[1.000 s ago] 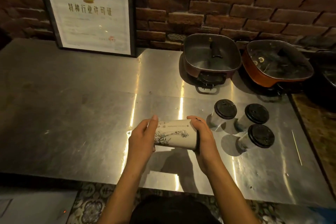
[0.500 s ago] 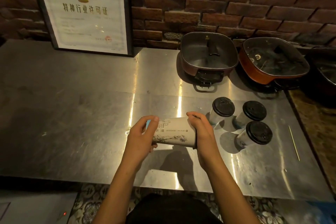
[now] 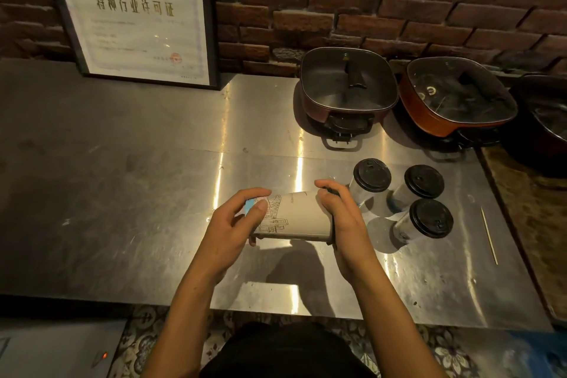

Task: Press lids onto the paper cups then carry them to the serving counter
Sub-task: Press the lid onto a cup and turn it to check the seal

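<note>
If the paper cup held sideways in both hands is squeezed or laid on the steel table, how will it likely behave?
The paper cup looks thin-walled, so a hard squeeze would probably dent it. Laid sideways on the smooth table, its round, tapered body would likely roll in a curve.

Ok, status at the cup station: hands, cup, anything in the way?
Left hand gripping base, right hand gripping lid end: paper cup held sideways over counter. Three lidded cups standing close at right.

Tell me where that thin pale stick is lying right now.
In the head view, the thin stick lies flat on the steel counter at the far right, near its edge, just right of the nearest lidded cup.
</note>
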The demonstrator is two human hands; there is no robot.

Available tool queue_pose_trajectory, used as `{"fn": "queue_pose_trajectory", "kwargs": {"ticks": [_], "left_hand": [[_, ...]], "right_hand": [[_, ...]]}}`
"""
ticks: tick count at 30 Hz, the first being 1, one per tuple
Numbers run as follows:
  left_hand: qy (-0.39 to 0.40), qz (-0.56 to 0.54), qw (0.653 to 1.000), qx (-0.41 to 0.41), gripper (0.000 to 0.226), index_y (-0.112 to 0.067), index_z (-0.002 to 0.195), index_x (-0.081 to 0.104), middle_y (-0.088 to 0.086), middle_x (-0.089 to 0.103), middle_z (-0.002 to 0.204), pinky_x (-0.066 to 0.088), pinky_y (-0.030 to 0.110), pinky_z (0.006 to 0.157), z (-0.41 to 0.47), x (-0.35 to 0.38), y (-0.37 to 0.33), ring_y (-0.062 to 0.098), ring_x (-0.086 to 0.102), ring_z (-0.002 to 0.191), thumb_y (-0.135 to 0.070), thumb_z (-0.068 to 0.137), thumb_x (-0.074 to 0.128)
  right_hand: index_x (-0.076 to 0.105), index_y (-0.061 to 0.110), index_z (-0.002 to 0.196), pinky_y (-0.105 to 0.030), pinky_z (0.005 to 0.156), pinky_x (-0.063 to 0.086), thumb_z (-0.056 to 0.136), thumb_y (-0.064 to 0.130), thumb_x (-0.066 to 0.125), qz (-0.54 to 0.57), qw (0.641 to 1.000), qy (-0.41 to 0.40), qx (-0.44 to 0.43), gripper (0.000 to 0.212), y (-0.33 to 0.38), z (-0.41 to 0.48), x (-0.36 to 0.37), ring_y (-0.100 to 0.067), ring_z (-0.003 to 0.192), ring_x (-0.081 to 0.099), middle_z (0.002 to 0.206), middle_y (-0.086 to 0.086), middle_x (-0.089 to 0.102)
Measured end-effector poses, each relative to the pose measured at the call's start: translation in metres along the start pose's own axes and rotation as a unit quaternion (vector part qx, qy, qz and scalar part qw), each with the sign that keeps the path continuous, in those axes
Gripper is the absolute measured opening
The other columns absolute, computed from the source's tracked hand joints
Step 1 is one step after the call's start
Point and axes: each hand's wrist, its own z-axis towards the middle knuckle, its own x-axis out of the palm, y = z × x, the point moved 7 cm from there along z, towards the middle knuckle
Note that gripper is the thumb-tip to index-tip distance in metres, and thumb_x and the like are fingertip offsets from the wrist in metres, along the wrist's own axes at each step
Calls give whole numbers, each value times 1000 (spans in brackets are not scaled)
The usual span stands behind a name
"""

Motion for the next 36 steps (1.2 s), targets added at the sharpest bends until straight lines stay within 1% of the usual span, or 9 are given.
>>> {"fn": "queue_pose_trajectory", "kwargs": {"ticks": [5,10,15,20,22,26,30,32,36], "left_hand": [[-41,-5,998,-41,26,-28,112,71,6,70,105,50,21,52,5,-2,3,21,68,78,-44,101,54],[3,-18,1000,-6,20,-28,116,68,-2,69,114,56,23,64,3,0,-5,22,69,98,-30,98,62],[-23,-2,999,-38,27,-26,114,68,2,69,107,50,19,52,5,5,-4,20,69,81,-43,98,56],[17,-36,999,12,33,-28,117,69,1,68,114,58,26,68,0,2,-13,22,67,104,-40,87,68],[21,-35,999,10,33,-28,119,68,2,68,114,56,24,64,0,2,-12,23,67,103,-40,88,66],[-12,-7,999,-33,26,-23,116,66,9,66,110,48,20,51,0,3,-4,21,65,80,-41,101,54],[20,-21,999,12,24,-24,118,67,2,64,119,58,25,63,-5,-2,-5,26,67,100,-31,95,67],[26,-24,999,33,34,-29,118,66,-3,66,120,59,28,68,-7,-3,-8,21,67,103,-39,88,74],[-15,-12,1000,-3,19,-28,113,67,1,63,114,51,23,55,-5,1,-5,22,65,96,-38,101,56]], "right_hand": [[58,32,127,-19,60,53,78,55,60,-17,998,-21,-50,54,-1,-3,-2,-19,106,63,120,3,59],[64,28,122,-16,54,48,79,46,60,17,999,-32,-14,47,-1,-1,-8,-17,99,62,106,9,63],[64,30,121,-21,60,51,75,53,63,13,997,-40,-60,51,0,-3,-9,-19,102,65,110,5,67],[64,29,120,-21,52,49,82,45,60,22,999,-32,-21,42,-1,-1,-10,-23,97,63,111,-5,62],[64,27,122,-19,50,48,83,44,58,27,999,-34,-15,43,-2,-3,-10,-22,96,63,110,-5,62],[61,27,125,-19,58,51,86,39,58,4,997,-28,-65,41,-1,-10,-7,-20,101,64,108,-1,61],[63,28,124,-21,58,51,83,43,61,-1,998,-30,-57,43,-4,-9,-9,-23,101,64,108,-2,60],[63,26,124,-24,55,52,84,40,60,25,998,-26,-41,43,-6,-9,-9,-22,97,65,108,-5,60],[62,28,124,-25,59,54,84,39,61,19,997,-29,-72,41,-5,-12,-7,-17,95,65,106,2,61]]}}
